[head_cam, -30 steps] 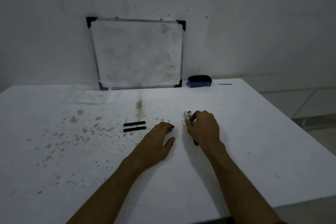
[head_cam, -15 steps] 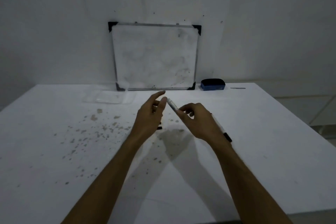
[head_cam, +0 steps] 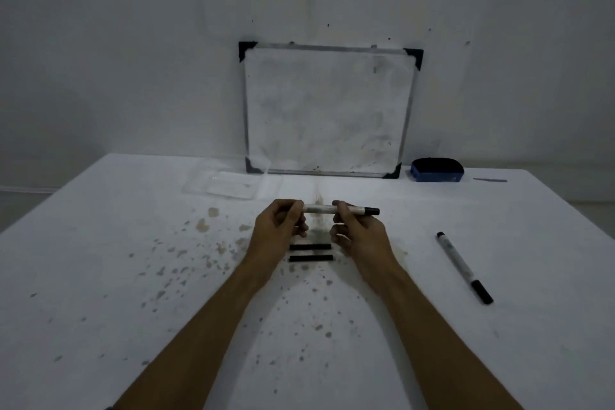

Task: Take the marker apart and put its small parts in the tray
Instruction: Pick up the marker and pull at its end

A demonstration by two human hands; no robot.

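A white marker (head_cam: 319,208) with a black end on the right is held level above the table between both hands. My left hand (head_cam: 279,229) grips its left end, which the fingers hide. My right hand (head_cam: 361,234) grips the barrel right of the middle, thumb and forefinger on top. A clear plastic tray (head_cam: 199,184) sits on the table beyond my left hand, close to the wall. A second marker (head_cam: 462,264) with black ends lies on the table to the right of my right hand.
Two black strips (head_cam: 311,252) lie side by side on the stained white table (head_cam: 100,276) under my hands. A whiteboard (head_cam: 327,110) leans against the wall, with a blue eraser (head_cam: 436,169) to its right. The table's right edge runs close behind the second marker.
The marker went from the table under my right hand up into both hands and now lies level. My left hand closed on its left end. A second marker is now visible at right.
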